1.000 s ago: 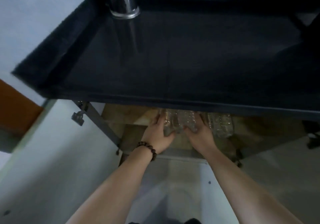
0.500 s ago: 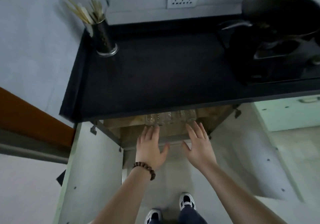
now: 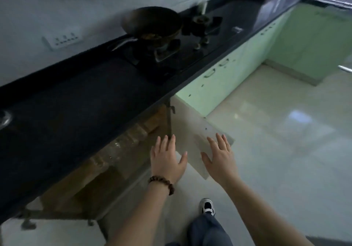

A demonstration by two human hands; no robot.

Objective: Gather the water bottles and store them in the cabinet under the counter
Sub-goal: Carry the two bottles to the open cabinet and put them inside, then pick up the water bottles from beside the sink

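Several clear plastic water bottles (image 3: pixel 122 146) stand in a row on the brown shelf inside the open cabinet (image 3: pixel 89 184) under the black counter (image 3: pixel 76 101). My left hand (image 3: pixel 167 160), with a bead bracelet at the wrist, hovers in front of the cabinet opening, fingers spread and empty. Empty as well, my right hand (image 3: pixel 221 156) is spread flat over the outer edge of the open right cabinet door (image 3: pixel 192 131); whether it touches the door I cannot tell.
A dark wok (image 3: pixel 152 22) sits on a gas stove (image 3: pixel 171 43) on the counter, with a second burner (image 3: pixel 202 22) to its right. Green cabinet fronts (image 3: pixel 224 76) run along the right. The left cabinet door (image 3: pixel 51 232) hangs open. My shoe (image 3: pixel 207 206) rests on the glossy floor.
Both hands let go of the bottles and drew back out of the cabinet. The view swung up and to the right, and my right hand moved over the right door.
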